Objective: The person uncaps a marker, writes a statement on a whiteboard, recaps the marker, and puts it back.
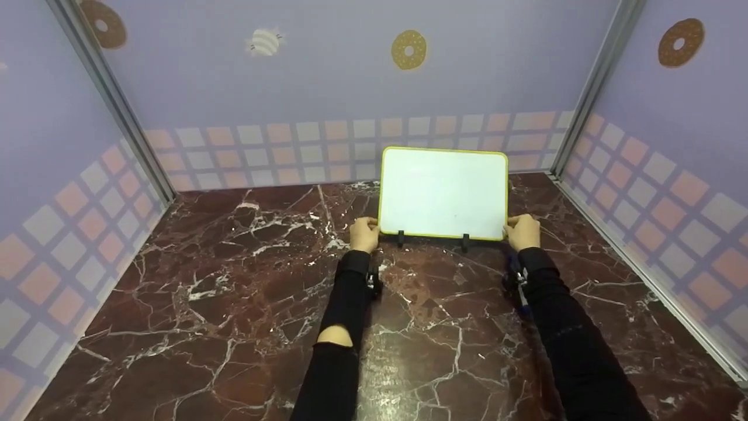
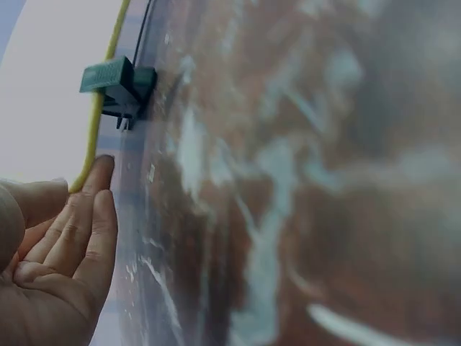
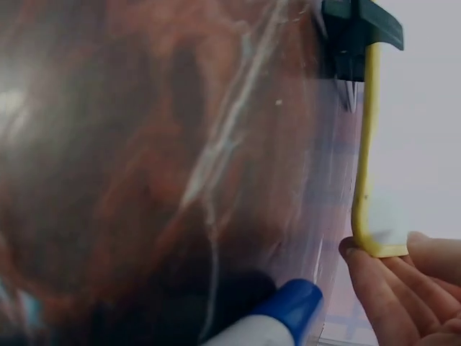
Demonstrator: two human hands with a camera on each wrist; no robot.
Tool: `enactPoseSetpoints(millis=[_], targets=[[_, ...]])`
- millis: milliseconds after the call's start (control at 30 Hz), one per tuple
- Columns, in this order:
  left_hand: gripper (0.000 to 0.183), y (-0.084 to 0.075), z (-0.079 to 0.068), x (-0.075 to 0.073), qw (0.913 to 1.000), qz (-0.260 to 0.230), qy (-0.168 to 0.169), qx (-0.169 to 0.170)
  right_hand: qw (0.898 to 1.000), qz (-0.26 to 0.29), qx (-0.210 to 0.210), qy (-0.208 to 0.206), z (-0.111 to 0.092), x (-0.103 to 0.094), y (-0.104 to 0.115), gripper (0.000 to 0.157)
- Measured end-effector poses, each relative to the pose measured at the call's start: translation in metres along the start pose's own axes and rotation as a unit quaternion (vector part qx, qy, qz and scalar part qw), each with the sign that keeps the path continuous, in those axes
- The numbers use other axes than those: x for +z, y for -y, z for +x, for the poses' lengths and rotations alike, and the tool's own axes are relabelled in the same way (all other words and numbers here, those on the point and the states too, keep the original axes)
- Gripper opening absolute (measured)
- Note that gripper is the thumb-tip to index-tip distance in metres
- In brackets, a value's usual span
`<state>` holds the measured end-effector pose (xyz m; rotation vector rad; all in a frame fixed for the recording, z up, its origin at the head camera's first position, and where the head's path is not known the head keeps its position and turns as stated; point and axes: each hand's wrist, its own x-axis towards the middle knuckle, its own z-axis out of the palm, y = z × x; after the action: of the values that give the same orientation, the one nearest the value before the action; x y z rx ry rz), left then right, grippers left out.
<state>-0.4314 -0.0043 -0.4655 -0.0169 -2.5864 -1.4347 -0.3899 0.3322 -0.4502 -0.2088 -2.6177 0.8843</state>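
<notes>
A small whiteboard (image 1: 444, 190) with a yellow rim stands upright, leaning slightly back, towards the rear of the table. Two dark clips (image 1: 466, 242) of a stand hold its lower edge; one green-black clip (image 2: 115, 83) shows closely in the left wrist view. My left hand (image 1: 364, 235) pinches the lower left corner, thumb on the front and fingers behind. At the opposite lower corner, my right hand (image 1: 523, 232) grips the rim the same way. Near the right hand lies a white marker with a blue cap (image 3: 299, 306), mostly cut off by the frame.
The table (image 1: 234, 327) has a dark red marbled top. Behind the board rises a purple wall (image 1: 327, 76) with printed doughnuts and checks, and side walls (image 1: 672, 134) close in left and right. A metal rail (image 1: 654, 292) runs along the right table edge.
</notes>
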Motion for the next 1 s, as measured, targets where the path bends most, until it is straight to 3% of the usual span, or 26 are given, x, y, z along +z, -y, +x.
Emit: enactPoseSetpoints(millis=[133,300,333,400,433,533,600,633,667,733,833,867,1000], targets=[[0.02,0.009,0.0,-0.008,0.9998,-0.013,0.006,0.016,1.0,0.004,-0.015,-0.005,-0.003,0.003,-0.001,0.026],[0.02,0.018,0.013,-0.02,0.9958,-0.049,0.076,-0.018,1.0,0.019,-0.013,0.005,-0.007,0.003,0.0,0.027],[0.018,0.032,0.024,-0.019,0.9932,-0.072,0.091,-0.01,1.0,0.024,-0.012,0.009,-0.007,0.003,0.001,0.026],[0.018,0.046,0.035,-0.021,0.9879,-0.093,0.122,-0.024,0.999,0.036,-0.014,0.023,-0.009,0.003,0.002,0.025],[0.017,0.06,0.044,-0.019,0.984,-0.115,0.136,-0.011,0.998,0.045,-0.013,0.033,-0.009,0.002,0.003,0.025],[0.022,0.076,0.05,-0.027,0.9789,-0.113,0.17,-0.011,0.996,0.07,-0.011,0.062,-0.012,0.002,0.006,0.025],[0.025,0.06,0.036,-0.043,0.978,-0.082,0.19,-0.03,0.995,0.072,-0.018,0.072,-0.013,0.002,0.009,0.025],[0.024,0.063,0.034,-0.049,0.9728,-0.102,0.208,-0.006,0.995,0.069,-0.022,0.072,-0.014,0.002,0.01,0.024],[0.025,0.052,0.023,-0.06,0.9722,-0.083,0.218,-0.018,0.995,0.066,-0.028,0.074,-0.015,0.002,0.012,0.024],[0.025,0.042,0.01,-0.077,0.9665,-0.083,0.242,-0.008,0.995,0.059,-0.035,0.079,-0.017,0.004,0.015,0.025],[0.023,0.042,-0.002,-0.095,0.9611,-0.075,0.265,0.017,0.992,0.073,-0.037,0.101,-0.02,0.007,0.019,0.026],[0.023,0.035,-0.01,-0.102,0.9641,-0.044,0.262,0.004,0.989,0.087,-0.035,0.113,-0.021,0.008,0.02,0.026],[0.019,0.04,-0.021,-0.116,0.9634,-0.027,0.266,0.009,0.979,0.133,-0.027,0.155,-0.026,0.011,0.024,0.026]])
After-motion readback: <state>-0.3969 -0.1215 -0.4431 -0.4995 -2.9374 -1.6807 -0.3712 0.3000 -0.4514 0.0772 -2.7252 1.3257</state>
